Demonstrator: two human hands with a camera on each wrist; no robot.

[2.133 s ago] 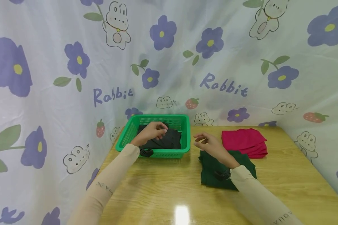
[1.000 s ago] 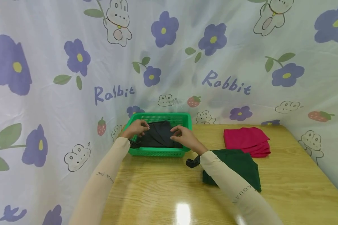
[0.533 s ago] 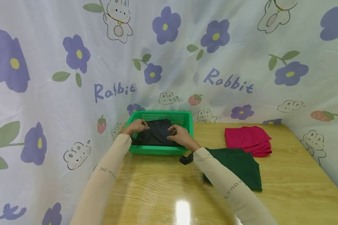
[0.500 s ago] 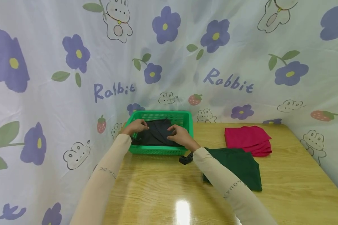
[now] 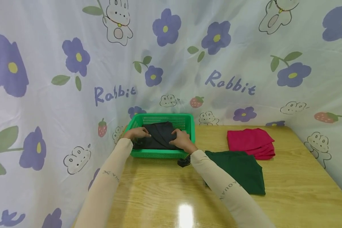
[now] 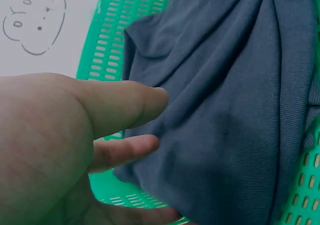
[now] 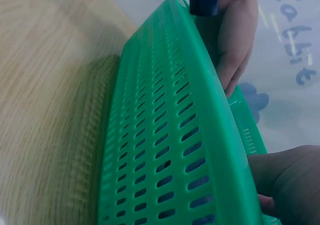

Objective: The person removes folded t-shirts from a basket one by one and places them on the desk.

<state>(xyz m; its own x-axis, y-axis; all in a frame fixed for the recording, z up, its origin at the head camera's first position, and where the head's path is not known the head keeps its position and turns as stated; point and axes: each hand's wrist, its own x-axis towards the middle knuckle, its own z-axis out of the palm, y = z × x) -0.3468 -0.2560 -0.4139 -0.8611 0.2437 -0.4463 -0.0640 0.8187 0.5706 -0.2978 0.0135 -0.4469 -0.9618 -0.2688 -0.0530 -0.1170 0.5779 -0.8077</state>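
A dark grey, folded cloth garment [image 5: 159,134] lies in a green plastic basket [image 5: 159,154] at the table's back left. Above its left part is my left hand [image 5: 137,133]; in the left wrist view the thumb and fingers of that hand [image 6: 55,135] are extended and apart, with no cloth pinched. My right hand [image 5: 182,140] reaches over the basket's front right rim to the garment's right side, thumb and forefinger spread. In the right wrist view, the basket wall [image 7: 165,135] hides most of the right hand's fingers, so contact with the cloth is unclear.
A folded dark green garment [image 5: 239,171] lies on the wooden table [image 5: 159,190] right of the basket, partly under the right forearm. Behind it sits a stack of folded red cloth [image 5: 249,142]. A printed curtain [image 5: 176,57] encloses the back and sides.
Since the earliest frame, my right hand has come left from above the green garment to the basket, and my left hand has moved left. Both hands have lately sunk lower toward the grey garment.
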